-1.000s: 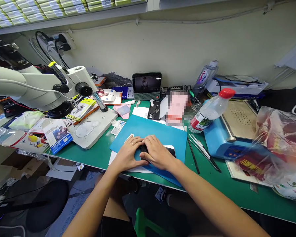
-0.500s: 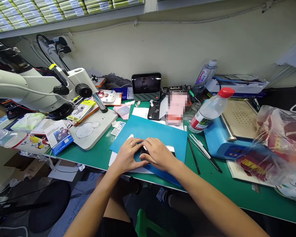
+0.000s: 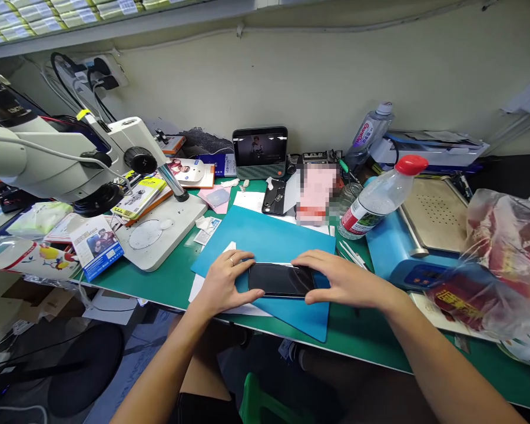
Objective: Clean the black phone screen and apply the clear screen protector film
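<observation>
A black smartphone (image 3: 279, 280) lies lengthwise across a blue mat (image 3: 265, 232), its dark glossy screen facing up. My left hand (image 3: 226, 281) grips its left end, thumb on the near edge and fingers at the far edge. At the right end, my right hand (image 3: 345, 278) holds the phone the same way, between thumb and fingers. Both palms stay clear of the screen, so most of it shows. White paper (image 3: 196, 287) sticks out from under the mat on the left.
A microscope (image 3: 148, 159) with a pale base stands left. Behind the mat are a small display (image 3: 259, 150) and a black phone-shaped part (image 3: 274, 196). A red-capped bottle (image 3: 380, 203), tweezers (image 3: 352, 253), a blue hot plate (image 3: 393, 253) and a plastic bag (image 3: 507, 247) lie right.
My right hand has moved right, from over the middle of the phone to its right end, uncovering the screen. My left hand stays at the left end. The view has shifted slightly.
</observation>
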A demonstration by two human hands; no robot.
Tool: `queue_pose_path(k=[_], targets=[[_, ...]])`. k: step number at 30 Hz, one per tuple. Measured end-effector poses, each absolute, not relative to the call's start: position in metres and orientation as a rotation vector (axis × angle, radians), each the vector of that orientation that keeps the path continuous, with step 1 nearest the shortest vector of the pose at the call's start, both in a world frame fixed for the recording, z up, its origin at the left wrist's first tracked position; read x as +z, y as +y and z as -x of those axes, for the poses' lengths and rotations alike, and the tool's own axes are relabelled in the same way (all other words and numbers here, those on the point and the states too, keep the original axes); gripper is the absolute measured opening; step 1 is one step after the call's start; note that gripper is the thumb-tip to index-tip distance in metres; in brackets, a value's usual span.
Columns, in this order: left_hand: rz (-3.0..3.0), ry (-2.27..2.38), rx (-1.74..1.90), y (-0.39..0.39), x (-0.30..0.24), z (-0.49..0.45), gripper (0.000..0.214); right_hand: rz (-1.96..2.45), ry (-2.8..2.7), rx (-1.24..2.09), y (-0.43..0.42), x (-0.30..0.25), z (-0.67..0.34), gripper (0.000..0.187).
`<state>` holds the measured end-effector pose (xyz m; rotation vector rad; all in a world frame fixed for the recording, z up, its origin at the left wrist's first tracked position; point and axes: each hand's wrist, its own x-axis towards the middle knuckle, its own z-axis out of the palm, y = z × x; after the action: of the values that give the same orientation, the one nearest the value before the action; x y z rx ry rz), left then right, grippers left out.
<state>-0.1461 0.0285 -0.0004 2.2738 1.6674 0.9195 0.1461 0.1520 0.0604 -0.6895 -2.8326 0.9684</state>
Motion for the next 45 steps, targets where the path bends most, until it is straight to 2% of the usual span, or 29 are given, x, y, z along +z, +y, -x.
queue_pose_path(k=[5, 10, 15, 22, 31, 39, 42, 45], targets=[[-2.254, 1.657, 0.927, 0.03, -0.003, 0.148, 0.051, 0.666, -2.752, 0.97, 0.158, 0.051, -0.157, 0.051], [-2.228, 1.645, 0.93, 0.03, -0.003, 0.15, 0.048, 0.637, -2.763, 0.894, 0.156, 0.047, -0.158, 0.058], [-2.174, 1.64, 0.91, 0.031, 0.001, 0.149, 0.045, 0.61, -2.7, 0.808, 0.158, 0.039, -0.162, 0.047], [-2.022, 1.722, 0.843, 0.042, 0.013, 0.144, 0.032, 0.579, -2.634, 0.788, 0.164, 0.029, -0.163, 0.047], [-1.973, 1.745, 0.642, 0.064, 0.035, 0.144, 0.055, 0.702, -2.421, 0.803, 0.166, 0.018, -0.156, 0.047], [-1.993, 1.793, 0.661, 0.065, 0.034, 0.143, 0.065, 0.816, -2.311, 0.847, 0.161, 0.015, -0.15, 0.044], [-1.986, 1.867, 0.721, 0.06, 0.032, 0.151, 0.06, 0.867, -2.281, 0.854, 0.163, 0.011, -0.151, 0.046], [-1.995, 1.95, 0.77, 0.051, 0.027, 0.163, 0.045, 0.91, -2.264, 0.808, 0.167, 0.006, -0.151, 0.051]])
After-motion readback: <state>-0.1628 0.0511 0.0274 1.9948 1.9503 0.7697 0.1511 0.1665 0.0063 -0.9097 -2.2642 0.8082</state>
